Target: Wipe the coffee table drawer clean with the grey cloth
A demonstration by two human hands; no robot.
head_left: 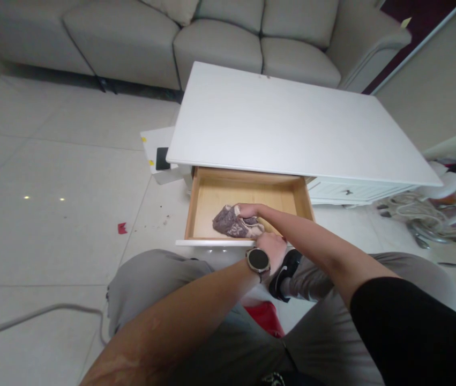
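In the pulled-out wooden drawer of the white coffee table lies a crumpled grey-purple and cream patterned cloth. My right hand reaches across over my left and is closed on this cloth, pressing it toward the drawer's bottom. My left hand, with a round dark watch on the wrist, is closed over the drawer front on its right part. Some of its fingers are hidden behind the edge.
Behind the table stands a grey sofa. A white box with a black item on it is left of the table. Cables and clutter lie on the right. A hose and a red scrap are on the tiled floor.
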